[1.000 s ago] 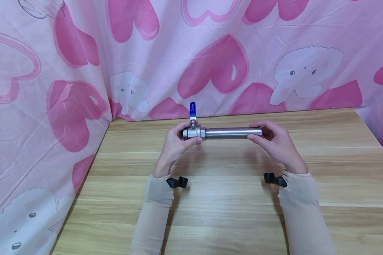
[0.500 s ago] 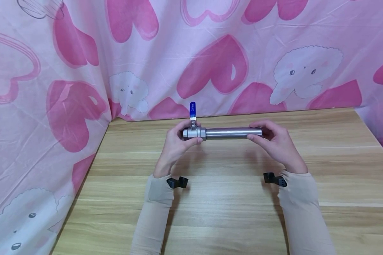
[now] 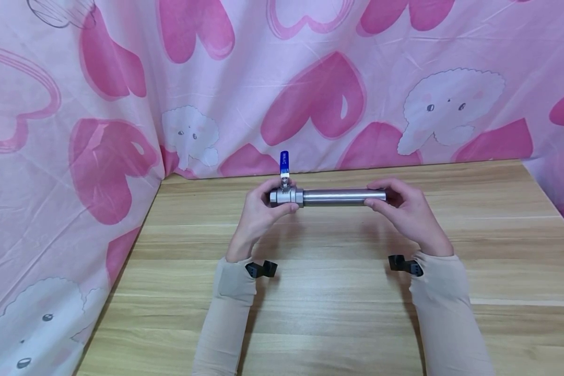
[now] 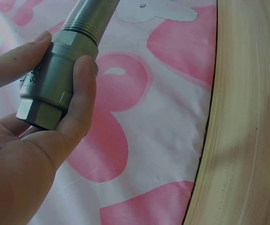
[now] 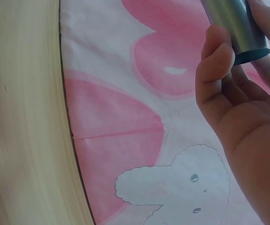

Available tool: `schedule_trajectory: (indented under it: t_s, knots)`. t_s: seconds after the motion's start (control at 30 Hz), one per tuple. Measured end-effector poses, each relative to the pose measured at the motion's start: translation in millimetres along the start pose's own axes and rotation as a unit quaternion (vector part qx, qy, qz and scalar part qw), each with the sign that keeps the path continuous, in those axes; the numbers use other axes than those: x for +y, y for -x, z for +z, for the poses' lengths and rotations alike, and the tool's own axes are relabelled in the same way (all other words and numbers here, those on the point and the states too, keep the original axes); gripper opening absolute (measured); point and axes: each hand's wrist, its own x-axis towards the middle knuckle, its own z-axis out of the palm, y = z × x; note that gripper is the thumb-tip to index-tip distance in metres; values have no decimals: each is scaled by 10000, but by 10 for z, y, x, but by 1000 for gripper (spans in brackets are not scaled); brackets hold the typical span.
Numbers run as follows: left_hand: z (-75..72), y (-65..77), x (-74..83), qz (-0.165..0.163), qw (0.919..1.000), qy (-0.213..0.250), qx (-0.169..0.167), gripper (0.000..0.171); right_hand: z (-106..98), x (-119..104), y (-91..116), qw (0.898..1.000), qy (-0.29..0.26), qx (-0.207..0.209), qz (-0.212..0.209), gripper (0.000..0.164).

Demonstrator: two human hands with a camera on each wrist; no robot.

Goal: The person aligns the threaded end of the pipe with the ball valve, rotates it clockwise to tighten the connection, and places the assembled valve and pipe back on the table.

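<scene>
A steel ball valve [image 3: 285, 196] with a blue lever handle [image 3: 284, 162] is joined to a smooth metal pipe [image 3: 336, 197]. The two form one straight piece, lying level across the head view above the table. My left hand [image 3: 259, 211] grips the valve body, thumb on the near side. In the left wrist view the valve's hexagonal end [image 4: 40, 114] shows, and some thread [image 4: 83, 30] is exposed where the pipe enters. My right hand [image 3: 404, 209] holds the pipe's far right end between thumb and fingers. The pipe's end rim [image 5: 252, 55] shows in the right wrist view.
A wood-grain table [image 3: 333, 313] lies below both hands. Pink curtain [image 3: 244, 83] with hearts and white cartoon animals hangs along the back and left edges. Small black camera mounts [image 3: 262, 269] sit at both wrists over beige sleeves [image 3: 230, 318].
</scene>
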Motion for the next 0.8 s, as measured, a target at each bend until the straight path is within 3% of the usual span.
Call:
schedule_trajectory:
  t_s: [0.5, 0.8]
  knots:
    - [-1, 5, -8, 9, 10000, 19, -11, 54, -1, -16, 1, 10000, 18, -36, 81, 30]
    - [0, 4, 0, 155, 9999, 56, -28, 53, 10, -8, 3, 10000, -62, -12, 70, 45]
